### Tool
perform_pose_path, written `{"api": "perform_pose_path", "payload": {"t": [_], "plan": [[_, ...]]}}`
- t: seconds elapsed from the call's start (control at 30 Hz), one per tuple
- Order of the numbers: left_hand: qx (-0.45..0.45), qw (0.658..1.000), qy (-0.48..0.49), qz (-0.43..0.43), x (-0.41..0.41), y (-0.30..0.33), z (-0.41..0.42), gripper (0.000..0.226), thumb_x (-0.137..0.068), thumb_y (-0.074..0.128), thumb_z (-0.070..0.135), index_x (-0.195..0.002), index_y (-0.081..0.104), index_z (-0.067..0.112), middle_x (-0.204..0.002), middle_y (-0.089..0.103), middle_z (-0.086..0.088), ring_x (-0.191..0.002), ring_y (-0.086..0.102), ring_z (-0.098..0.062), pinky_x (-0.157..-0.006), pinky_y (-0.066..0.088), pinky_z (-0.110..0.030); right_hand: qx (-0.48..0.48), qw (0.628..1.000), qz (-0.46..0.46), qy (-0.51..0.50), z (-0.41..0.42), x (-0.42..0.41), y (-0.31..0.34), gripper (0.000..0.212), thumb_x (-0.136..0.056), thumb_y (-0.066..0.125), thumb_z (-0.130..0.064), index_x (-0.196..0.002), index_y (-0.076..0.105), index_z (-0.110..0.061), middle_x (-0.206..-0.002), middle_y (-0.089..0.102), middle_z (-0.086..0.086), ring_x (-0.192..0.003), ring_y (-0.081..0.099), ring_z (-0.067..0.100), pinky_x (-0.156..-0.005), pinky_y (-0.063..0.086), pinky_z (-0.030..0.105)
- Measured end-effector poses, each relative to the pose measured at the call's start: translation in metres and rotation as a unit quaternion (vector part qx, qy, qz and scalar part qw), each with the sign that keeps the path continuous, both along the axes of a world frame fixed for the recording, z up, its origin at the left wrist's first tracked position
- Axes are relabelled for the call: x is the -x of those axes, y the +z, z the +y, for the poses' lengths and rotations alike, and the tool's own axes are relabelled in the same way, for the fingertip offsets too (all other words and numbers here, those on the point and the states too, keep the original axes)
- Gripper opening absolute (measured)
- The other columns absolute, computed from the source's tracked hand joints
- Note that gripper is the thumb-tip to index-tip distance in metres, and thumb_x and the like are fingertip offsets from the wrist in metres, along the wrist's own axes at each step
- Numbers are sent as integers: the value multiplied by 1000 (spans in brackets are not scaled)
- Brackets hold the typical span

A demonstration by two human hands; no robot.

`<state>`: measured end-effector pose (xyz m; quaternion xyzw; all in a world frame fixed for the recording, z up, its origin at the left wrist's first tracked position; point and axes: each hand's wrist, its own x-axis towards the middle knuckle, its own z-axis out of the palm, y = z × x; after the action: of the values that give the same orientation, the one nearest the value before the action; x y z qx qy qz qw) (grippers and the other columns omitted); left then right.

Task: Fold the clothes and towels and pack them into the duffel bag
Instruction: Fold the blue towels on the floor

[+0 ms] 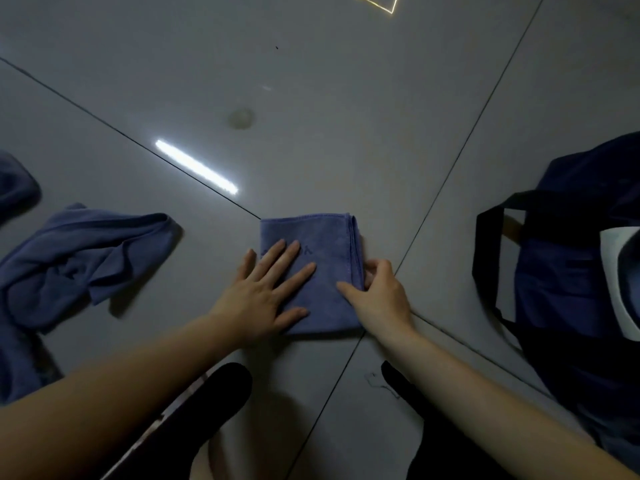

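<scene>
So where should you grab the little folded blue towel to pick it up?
Probably by its right edge, coming from the right. The folded towel has its layers stacked there, so one pinch catches them all. The right hand already pinches there, while the left hand presses it flat.

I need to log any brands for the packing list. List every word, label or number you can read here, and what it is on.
No text can be read.
Towel: faint embossed or stitched marks beside the left hand, too blurred to read.
Duffel bag: a white patch at its side, with no legible print.
Crumpled cloth: no marking visible.
</scene>
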<state>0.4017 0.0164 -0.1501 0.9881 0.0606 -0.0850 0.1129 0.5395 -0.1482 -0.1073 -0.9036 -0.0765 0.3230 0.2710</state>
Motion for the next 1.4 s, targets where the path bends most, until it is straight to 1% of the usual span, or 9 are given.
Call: {"api": "perform_pose_path", "payload": {"t": [0.17, 0.23, 0.3, 0.37, 0.53, 0.73, 0.87, 1.1, 1.4], "plan": [[167, 969, 145, -112, 2, 20, -7, 49, -90, 52, 48, -133, 51, 25, -153, 28, -15, -138, 26, -26, -111, 26, -45, 31, 995, -23, 89, 6, -7, 7, 28, -76, 74, -36, -86, 54, -20, -97, 56, 5, -90, 57, 26, -74, 47, 35], [356, 855, 358, -124, 1, 36, -19, 35, -82, 69, 21, -115, 59, 29, -144, 36, -11, -125, 43, -19, -100, 41, -33, -14, 994, -41, 96, 9, -6, 11, 27, -79, 72, -30, -85, 48, -19, -96, 48, 4, -87, 52, 24, -70, 41, 32], [574, 648, 489, -105, -2, 48, -32, 42, -83, 61, -7, -106, 59, 28, -127, 53, -12, -95, 63, -15, -73, 55, -24, -58, 996, -29, 66, 11, -1, 14, 26, -84, 67, -22, -92, 43, -16, -93, 52, 3, -82, 54, 24, -62, 35, 29], [624, 582, 516, -69, -3, 54, -33, 54, -81, 46, -24, -102, 60, 24, -111, 61, -10, -75, 66, -9, -55, 53, -19, -98, 993, -24, 56, 10, 4, 19, 30, -88, 63, -18, -109, 41, -17, -94, 59, 0, -84, 61, 25, -57, 35, 25], [627, 608, 481, -66, -9, 66, -25, 55, -84, 52, -17, -117, 56, 27, -110, 59, -2, -91, 62, -14, -66, 55, -19, -112, 956, -77, 262, 3, 18, 37, 69, -94, 56, -31, -150, 16, -39, -135, 39, -6, -109, 52, 14, -79, 38, 21], [439, 827, 340, -84, -13, 79, -24, 68, -81, 72, 6, -127, 39, 43, -114, 42, 6, -88, 53, -9, -75, 50, -18, -162, 951, 50, 257, 2, 37, 32, 67, -92, 50, -49, -148, 13, -45, -148, 41, -6, -125, 50, 16, -97, 43, 28], [535, 779, 321, -62, -19, 77, -29, 61, -92, 54, -2, -126, 33, 46, -119, 46, 6, -94, 58, -7, -69, 55, -20, -242, 949, 147, 140, -1, 36, 18, 68, -79, 50, -62, -134, 11, -69, -147, 44, -8, -128, 49, 12, -102, 47, 44], [321, 931, 159, -69, -21, 50, -11, 106, -66, 76, 18, -145, 9, 40, -118, 49, 16, -106, 36, -4, -90, 20, -2, -234, 948, 120, 177, -7, 31, 5, 58, -87, 54, -47, -135, 25, -65, -144, 44, -6, -124, 52, 12, -101, 48, 39], [270, 961, 39, -43, -25, 44, 11, 101, -67, 62, 62, -148, 6, 35, -146, 42, 3, -134, 28, -23, -110, 25, -29, -210, 955, 105, 183, -2, 26, -8, 67, -72, 71, -45, -131, 39, -47, -133, 44, 3, -123, 46, 17, -102, 44, 36]]}}
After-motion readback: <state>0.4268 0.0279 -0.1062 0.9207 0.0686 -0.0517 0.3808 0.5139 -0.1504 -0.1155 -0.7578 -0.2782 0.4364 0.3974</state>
